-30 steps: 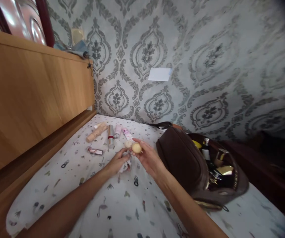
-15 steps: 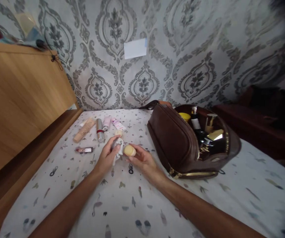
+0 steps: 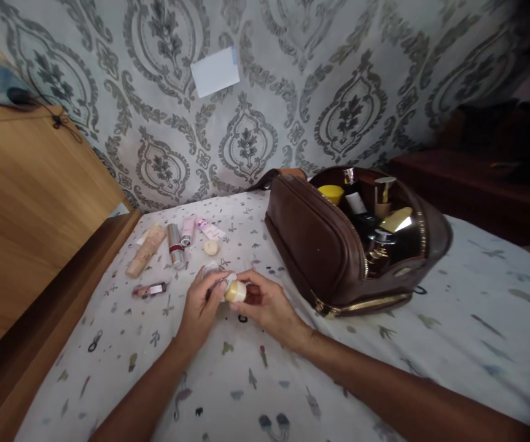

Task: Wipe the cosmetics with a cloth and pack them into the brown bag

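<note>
My right hand [image 3: 269, 307] pinches a small cream jar [image 3: 237, 292], pale with a yellowish end, tilted over on its side. My left hand [image 3: 200, 306] is closed on a crumpled white-grey cloth [image 3: 214, 269], which it presses against the jar's yellowish end. Just beyond my hands, a second small cream-coloured jar [image 3: 210, 247] rests on the patterned sheet [image 3: 228, 380]. Farther left lie a silver tube with a red band [image 3: 175, 245], a beige tube [image 3: 146, 250], two pink tubes [image 3: 188, 231] and a small clear-and-dark tube [image 3: 149, 290].
A brown leather bag [image 3: 311, 245] stands unzipped on the right, with bottles and a yellow-lidded container [image 3: 331, 194] inside. Wooden furniture [image 3: 34, 202] borders the left side. Behind is a patterned wall [image 3: 292, 92] with a white card [image 3: 215, 72] on it.
The jar in my right hand has turned onto its side, and the cloth now touches it. My hands have moved slightly lower in view, uncovering the second jar. The camera view has tilted.
</note>
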{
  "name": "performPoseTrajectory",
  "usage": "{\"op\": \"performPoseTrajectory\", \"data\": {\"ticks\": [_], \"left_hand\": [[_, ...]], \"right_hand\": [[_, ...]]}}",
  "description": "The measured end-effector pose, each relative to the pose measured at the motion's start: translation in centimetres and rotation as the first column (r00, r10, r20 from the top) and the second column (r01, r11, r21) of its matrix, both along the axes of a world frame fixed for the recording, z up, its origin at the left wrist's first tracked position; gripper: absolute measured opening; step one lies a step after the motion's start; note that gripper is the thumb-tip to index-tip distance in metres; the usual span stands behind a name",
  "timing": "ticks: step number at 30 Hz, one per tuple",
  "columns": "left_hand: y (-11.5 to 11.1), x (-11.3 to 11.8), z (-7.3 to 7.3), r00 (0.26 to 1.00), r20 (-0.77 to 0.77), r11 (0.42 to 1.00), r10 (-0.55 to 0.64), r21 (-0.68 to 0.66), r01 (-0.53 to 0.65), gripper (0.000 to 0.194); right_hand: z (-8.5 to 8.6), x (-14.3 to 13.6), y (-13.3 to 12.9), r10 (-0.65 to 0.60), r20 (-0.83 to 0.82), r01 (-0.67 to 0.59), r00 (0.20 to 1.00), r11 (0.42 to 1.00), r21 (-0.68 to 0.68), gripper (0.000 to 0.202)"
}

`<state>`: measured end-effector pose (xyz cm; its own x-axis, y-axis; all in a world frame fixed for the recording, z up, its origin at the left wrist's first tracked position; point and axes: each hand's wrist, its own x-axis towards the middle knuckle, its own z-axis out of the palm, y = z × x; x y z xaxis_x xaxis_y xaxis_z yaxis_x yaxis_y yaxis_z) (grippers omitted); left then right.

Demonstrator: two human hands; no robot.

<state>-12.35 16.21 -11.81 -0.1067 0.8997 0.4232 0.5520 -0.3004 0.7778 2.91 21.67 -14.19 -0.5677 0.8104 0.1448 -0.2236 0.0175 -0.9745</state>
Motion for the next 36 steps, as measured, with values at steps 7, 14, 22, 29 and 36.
{"op": "performPoseTrajectory", "data": {"ticks": [7, 14, 22, 29, 36], "left_hand": [[0.4, 0.3, 0.1, 0.931, 0.288, 0.965, 0.224, -0.202, -0.169, 0.034], [0.3, 0.4, -0.1, 0.939, 0.274, 0.966, 0.209, -0.210, -0.153, 0.038], [-0.8, 0.8, -0.1, 0.967, -0.252, 0.998, 0.023, 0.065, -0.007, 0.036], [-0.8, 0.0, -0.1, 0.878, -0.470, 0.979, 0.095, 0.206, 0.004, 0.034], [-0.8, 0.0, 0.2, 0.857, -0.506, 0.988, 0.101, 0.155, -0.025, 0.034]], "right_hand": [[0.0, -0.1, -0.1, 0.002, -0.125, -0.011, 0.992, 0.997, -0.072, 0.037], [0.0, -0.1, -0.1, -0.080, -0.129, 0.062, 0.988, 0.989, -0.136, 0.038], [-0.1, 0.1, 0.5, -0.146, -0.017, 0.146, 0.989, 0.989, -0.021, 0.031], [-0.5, 0.1, 0.0, -0.212, 0.082, 0.195, 0.974, 0.965, 0.176, 0.025], [-0.4, 0.1, -0.2, -0.174, 0.063, 0.162, 0.983, 0.974, 0.158, 0.027]]}}
